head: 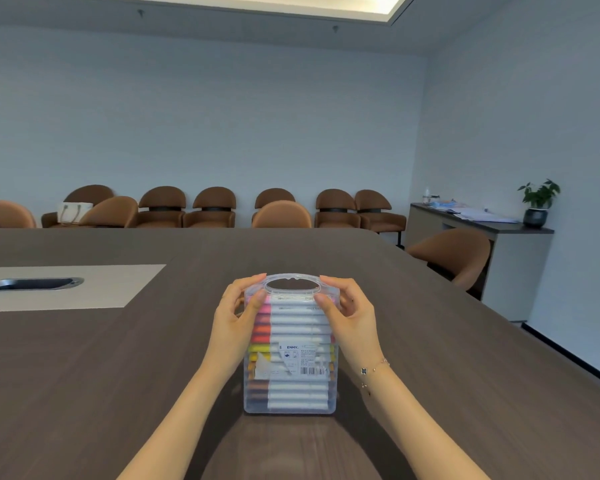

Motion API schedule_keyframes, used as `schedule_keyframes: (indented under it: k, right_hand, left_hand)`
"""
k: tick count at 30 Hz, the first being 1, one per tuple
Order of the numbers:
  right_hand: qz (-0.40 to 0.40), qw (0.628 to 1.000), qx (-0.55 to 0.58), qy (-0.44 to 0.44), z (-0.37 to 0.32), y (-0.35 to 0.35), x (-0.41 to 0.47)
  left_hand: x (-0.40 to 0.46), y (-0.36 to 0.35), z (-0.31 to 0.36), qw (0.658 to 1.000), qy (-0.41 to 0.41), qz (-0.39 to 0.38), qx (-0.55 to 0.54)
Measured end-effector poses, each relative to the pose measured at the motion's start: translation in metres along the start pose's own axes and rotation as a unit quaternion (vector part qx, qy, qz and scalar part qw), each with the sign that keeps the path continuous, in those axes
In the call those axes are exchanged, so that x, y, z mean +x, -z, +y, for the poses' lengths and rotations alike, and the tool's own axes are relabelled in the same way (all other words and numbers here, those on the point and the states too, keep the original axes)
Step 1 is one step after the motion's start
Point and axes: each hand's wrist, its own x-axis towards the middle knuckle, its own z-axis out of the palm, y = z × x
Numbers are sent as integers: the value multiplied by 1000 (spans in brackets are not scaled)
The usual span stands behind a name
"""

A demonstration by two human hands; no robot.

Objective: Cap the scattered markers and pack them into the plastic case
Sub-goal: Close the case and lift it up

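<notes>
Both hands (238, 317) grip plastic case (290, 386) top corners, mid-table (118, 375).

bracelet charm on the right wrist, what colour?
Dark, near black, a clover-shaped charm on a thin chain with small beads; head view, just below the right hand.
</notes>
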Motion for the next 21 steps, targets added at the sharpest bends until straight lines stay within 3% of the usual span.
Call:
schedule_keyframes:
  k: [5, 9, 18, 21]
  right_hand:
    - [-13, 1000, 7, -19, 6, 1, -10]
    - [-11, 995, 27, -96, 20, 9, -31]
    - [-130, 966, -131, -181, -1, 34, -56]
    - [-71, 969, -152, -179, -19, 59, -77]
  left_hand:
    - [-7, 6, -4, 1000, 14, -24, 5]
    - [-21, 18, -4, 998, 31, -57, 6]
    - [-53, 29, -14, 984, 88, -156, 20]
    - [-50, 1, 4, 977, 67, -204, 2]
